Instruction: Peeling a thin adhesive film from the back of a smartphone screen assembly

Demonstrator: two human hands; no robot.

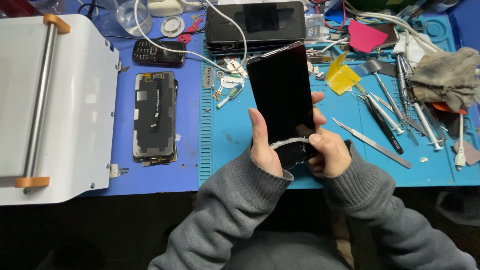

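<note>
I hold a black smartphone [282,95] upright over the blue work mat [230,140], its dark glass facing me. My left hand [262,142] grips its lower left edge, thumb along the side. My right hand [327,147] pinches the lower right edge, fingers curled around the side. A crumpled strip of clear film [295,144] lies across the bottom of the screen between both hands. Grey sleeves cover both wrists.
A white machine with a metal roller [55,100] stands at the left. A bare phone display panel [154,116] lies beside it, a small keypad phone [159,51] above. Tweezers, a scalpel [370,142], yellow film [342,75], a grey rag [447,75] and cables fill the right.
</note>
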